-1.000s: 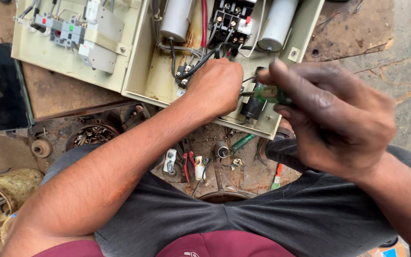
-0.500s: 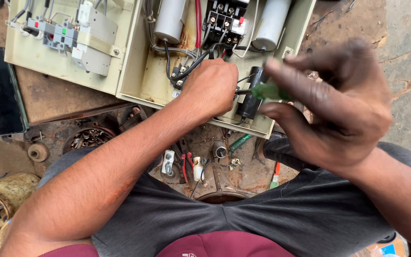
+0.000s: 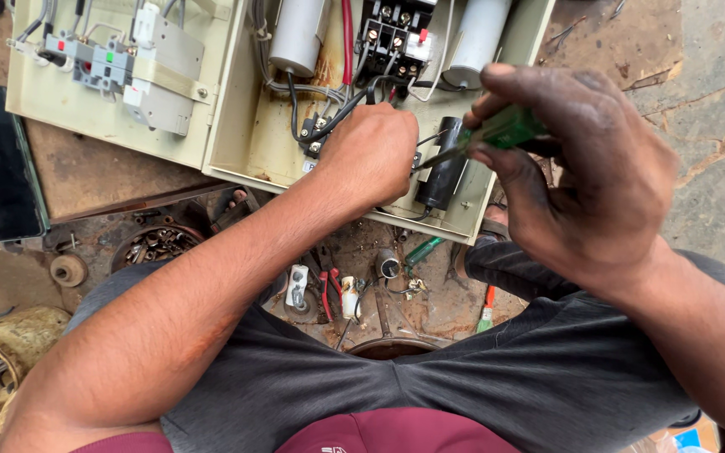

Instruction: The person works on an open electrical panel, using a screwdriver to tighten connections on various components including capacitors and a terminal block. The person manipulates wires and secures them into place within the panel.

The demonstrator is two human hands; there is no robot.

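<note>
A beige metal box point(image 3: 237, 126) lies open on the ground, with two grey cylinders point(image 3: 299, 33) near its far edge and a black cylinder point(image 3: 442, 176) near its front edge. The left hand point(image 3: 371, 155) is closed as a fist inside the box and hides the wires under it. The right hand point(image 3: 581, 176) pinches a green screwdriver point(image 3: 505, 130); it lies nearly flat, tip pointing left toward the left hand.
</note>
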